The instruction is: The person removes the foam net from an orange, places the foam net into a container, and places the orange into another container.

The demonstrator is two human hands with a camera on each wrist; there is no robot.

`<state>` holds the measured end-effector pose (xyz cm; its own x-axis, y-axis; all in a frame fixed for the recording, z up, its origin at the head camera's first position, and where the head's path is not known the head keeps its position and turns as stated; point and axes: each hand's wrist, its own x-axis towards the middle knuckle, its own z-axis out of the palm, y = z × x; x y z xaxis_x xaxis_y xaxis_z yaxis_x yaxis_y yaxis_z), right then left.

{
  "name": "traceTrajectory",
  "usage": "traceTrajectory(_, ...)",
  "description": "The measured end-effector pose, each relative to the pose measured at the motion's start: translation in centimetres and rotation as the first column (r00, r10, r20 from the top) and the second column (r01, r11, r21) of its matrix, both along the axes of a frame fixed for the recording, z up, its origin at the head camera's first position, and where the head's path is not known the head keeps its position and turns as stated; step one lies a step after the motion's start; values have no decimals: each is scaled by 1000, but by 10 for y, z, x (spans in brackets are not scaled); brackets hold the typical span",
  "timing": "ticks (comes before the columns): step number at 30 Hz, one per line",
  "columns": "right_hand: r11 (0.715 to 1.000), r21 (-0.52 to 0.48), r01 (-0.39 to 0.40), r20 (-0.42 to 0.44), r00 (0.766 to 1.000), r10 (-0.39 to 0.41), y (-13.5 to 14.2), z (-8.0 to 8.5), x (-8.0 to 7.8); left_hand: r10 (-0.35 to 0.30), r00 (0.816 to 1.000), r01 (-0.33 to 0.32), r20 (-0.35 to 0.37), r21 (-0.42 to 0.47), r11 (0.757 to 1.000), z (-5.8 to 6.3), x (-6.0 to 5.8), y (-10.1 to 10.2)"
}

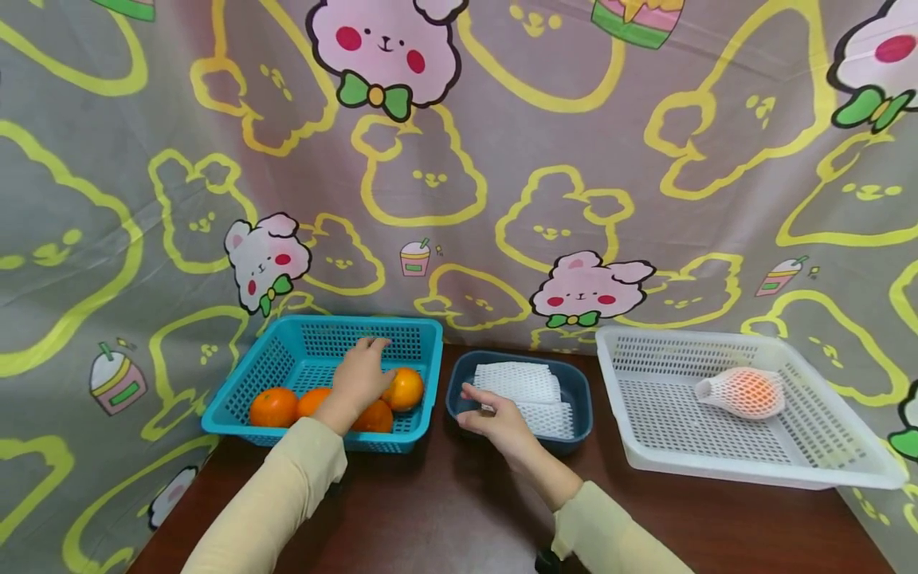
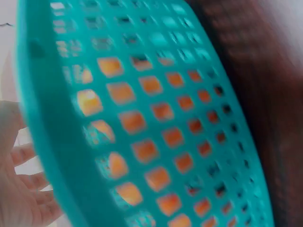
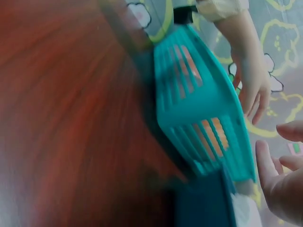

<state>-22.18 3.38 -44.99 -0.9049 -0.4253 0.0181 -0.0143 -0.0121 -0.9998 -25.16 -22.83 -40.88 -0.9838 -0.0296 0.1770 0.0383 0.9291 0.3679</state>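
Note:
My left hand (image 1: 356,381) hovers above the turquoise basket (image 1: 358,321), fingers spread and bent slightly over several oranges (image 1: 274,408). Nearest its thumb is one orange (image 1: 404,390) by the basket's right wall; the hand and wrist partly hide others. In the left wrist view, that hand (image 2: 23,189) shows beyond the basket's holed wall (image 2: 47,118), holding nothing. My right hand (image 1: 502,422) hangs over the dark blue tray (image 1: 459,379), which holds white foam net sleeves (image 1: 515,381). Its thumb and fingers stand apart with nothing between them, as the right wrist view also shows.
At the right stands a white basket (image 1: 674,399), holding one orange in a foam net (image 1: 749,393). All three containers sit on a dark brown table (image 1: 445,510). Behind them hangs a cartoon-patterned cloth (image 1: 502,159).

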Motion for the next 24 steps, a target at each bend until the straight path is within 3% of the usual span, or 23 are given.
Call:
traceTrajectory(6,999,22,-39,-60,997,40,31,10,-6,-44,999,44,5,33,998,8,6,23)
traceTrajectory(11,987,159,-21,-210,976,55,55,19,-7,-103,994,105,-32,43,994,11,11,45)
traceTrajectory(18,960,254,117,-480,877,21,86,29,-1,-174,979,184,-103,95,978,12,17,77)
traceTrajectory(21,949,256,185,-549,836,-15,100,30,3,-224,967,243,-125,178,954,11,20,90)
traceTrajectory(24,928,260,267,-627,777,-48,115,30,5,-272,953,297,-131,249,922,9,23,104)
